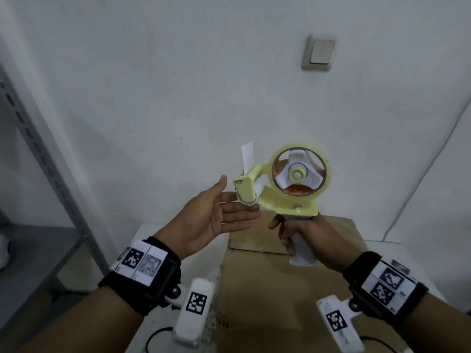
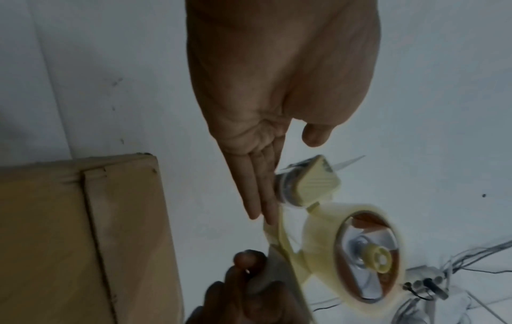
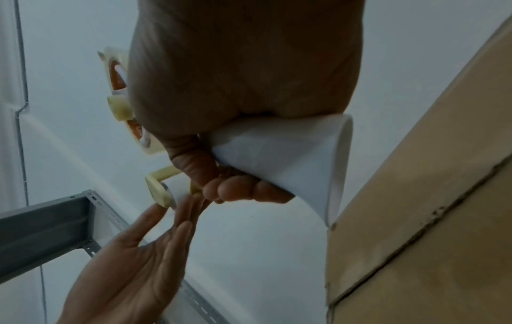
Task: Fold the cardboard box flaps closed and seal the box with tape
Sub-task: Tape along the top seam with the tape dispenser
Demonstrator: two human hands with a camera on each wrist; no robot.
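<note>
A brown cardboard box sits in front of me with its top flaps folded flat; a seam runs across the top. My right hand grips the white handle of a pale yellow tape dispenser, held upright above the box's far edge. A roll of clear tape sits on its hub. My left hand is open, palm up, with straight fingers touching the dispenser's front roller. A white strip sticks up from the dispenser head.
A grey metal shelf frame stands at the left. A white wall with a light switch is behind the box. Cables lie on the white surface beside the box, and a thin cord runs down the wall.
</note>
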